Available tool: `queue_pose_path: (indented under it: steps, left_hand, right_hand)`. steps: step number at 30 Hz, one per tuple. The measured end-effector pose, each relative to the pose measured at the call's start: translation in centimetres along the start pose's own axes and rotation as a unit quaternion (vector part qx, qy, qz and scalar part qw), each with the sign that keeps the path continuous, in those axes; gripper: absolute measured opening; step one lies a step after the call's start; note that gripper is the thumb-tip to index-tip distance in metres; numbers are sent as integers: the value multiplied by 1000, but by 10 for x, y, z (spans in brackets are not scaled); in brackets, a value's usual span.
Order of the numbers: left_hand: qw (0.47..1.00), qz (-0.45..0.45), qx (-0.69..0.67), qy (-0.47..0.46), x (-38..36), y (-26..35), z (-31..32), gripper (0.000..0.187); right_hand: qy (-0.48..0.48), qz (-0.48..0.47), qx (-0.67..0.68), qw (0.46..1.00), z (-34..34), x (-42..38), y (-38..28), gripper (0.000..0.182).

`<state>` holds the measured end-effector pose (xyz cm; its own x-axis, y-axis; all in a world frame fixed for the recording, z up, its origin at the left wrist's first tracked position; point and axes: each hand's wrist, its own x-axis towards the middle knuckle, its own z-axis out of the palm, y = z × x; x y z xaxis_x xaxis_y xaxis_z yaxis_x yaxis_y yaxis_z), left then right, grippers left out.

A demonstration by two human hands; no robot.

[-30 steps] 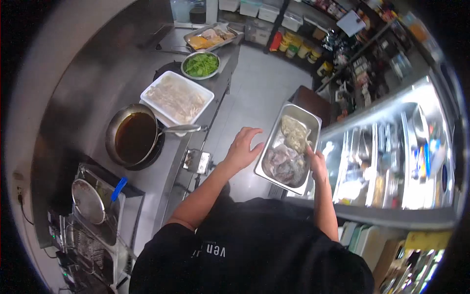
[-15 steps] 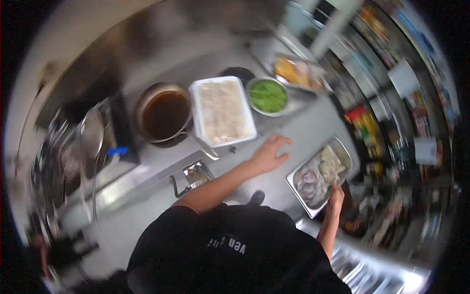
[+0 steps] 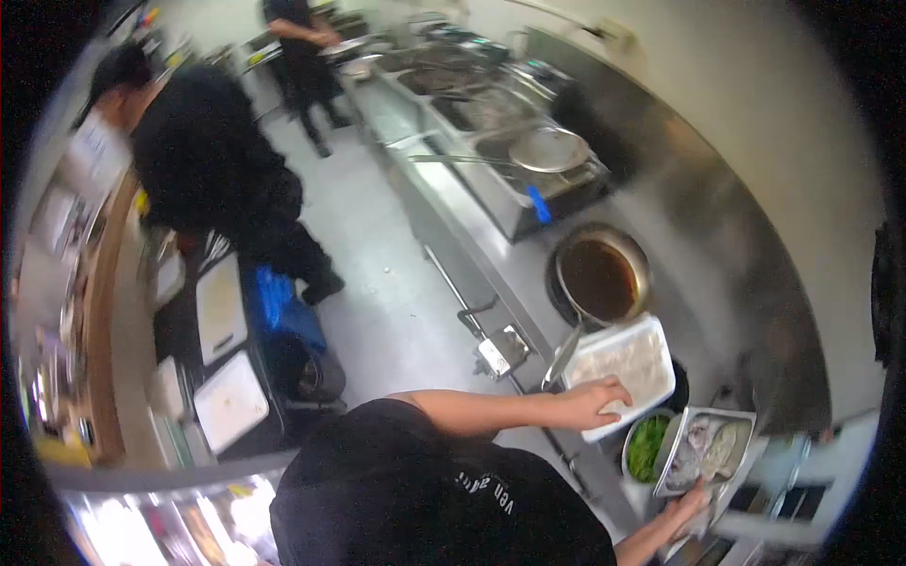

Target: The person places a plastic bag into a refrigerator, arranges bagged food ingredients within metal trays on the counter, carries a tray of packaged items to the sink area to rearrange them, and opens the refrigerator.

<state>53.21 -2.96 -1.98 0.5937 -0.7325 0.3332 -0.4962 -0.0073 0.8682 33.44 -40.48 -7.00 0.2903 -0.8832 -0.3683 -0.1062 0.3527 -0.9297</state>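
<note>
My right hand (image 3: 691,510) grips the near edge of a steel food pan (image 3: 668,483) holding pale, greyish raw pieces, seemingly seafood. The pan is tilted and overlaps a round bowl of chopped greens (image 3: 645,447) in this view. My left hand (image 3: 598,404) is over the near side of a white plastic tub (image 3: 662,344), fingers loosely bent and apart, with nothing visible in them. Pale, whitish contents fill that tub. Beyond it stands a pan of dark brown liquid (image 3: 598,283), its handle pointing back toward me.
A steel fryer station (image 3: 491,151) with a round lid-like strainer (image 3: 549,149) lies farther along the counter. One co-worker (image 3: 222,160) bends over the left bench near white cutting boards (image 3: 231,403); another person (image 3: 304,66) stands at the far end. Grey floor (image 3: 387,283) runs between.
My view has swung left, bringing the aisle and co-workers into sight. The steel pan, still in my right hand, is now by the bowl of greens. My left hand is now over the white tub.
</note>
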Motion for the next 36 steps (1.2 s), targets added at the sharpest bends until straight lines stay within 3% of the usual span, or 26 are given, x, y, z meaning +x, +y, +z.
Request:
queue_pose_path:
  steps: [5, 10, 12, 14, 15, 18, 19, 20, 22, 23, 26, 28, 32, 35, 36]
  left_hand:
    - [995, -36, 7, 88, 5, 50, -26, 28]
    - [979, -47, 35, 194, -18, 69, -32, 28]
    - [940, -151, 92, 293, -35, 77, -28, 28]
    - [907, -164, 149, 359, -51, 76, -17, 28]
    - [880, -187, 168, 404, -60, 86, -9, 28]
    - [830, -235, 206, 461, -87, 119, 28, 28]
    - [815, -248, 208, 481, -95, 127, 37, 28]
    - [799, -260, 209, 500, -100, 135, 49, 27]
    - [777, -299, 206, 514, -99, 161, 64, 27]
    - [754, -337, 199, 528, -99, 172, 71, 27]
    - [730, -291, 271, 556, -109, 191, 91, 27]
    - [716, -303, 284, 561, -122, 203, 102, 26]
    - [658, -355, 279, 602, -144, 228, 118, 25]
    - [645, -327, 309, 617, -177, 235, 132, 26]
    - [635, -323, 325, 622, -184, 244, 136, 26]
  right_hand:
    - [-89, 24, -42, 995, 73, 63, -47, 50]
    - [-161, 84, -59, 982, 145, 133, -53, 50]
    - [-223, 99, -57, 968, 164, 210, -25, 41]
    - [-303, 102, 15, 947, 181, 254, -3, 37]
    - [-239, 107, -16, 965, 196, 256, -2, 36]
    - [-215, 122, -39, 968, 210, 164, -39, 37]
    - [-365, 84, 32, 927, 217, 285, 26, 36]
    - [-366, 87, 35, 926, 221, 280, 25, 36]
    - [-265, 213, 11, 940, 236, 266, 19, 44]
    - [-258, 187, -28, 947, 242, 269, 26, 41]
    - [-242, 191, 41, 950, 253, 259, 31, 38]
    - [-208, 245, 34, 946, 267, 255, 31, 35]
    - [-260, 187, 69, 945, 269, 246, 36, 32]
    - [-312, 153, 91, 933, 268, 256, 49, 32]
    - [-265, 200, 105, 938, 278, 279, 60, 33]
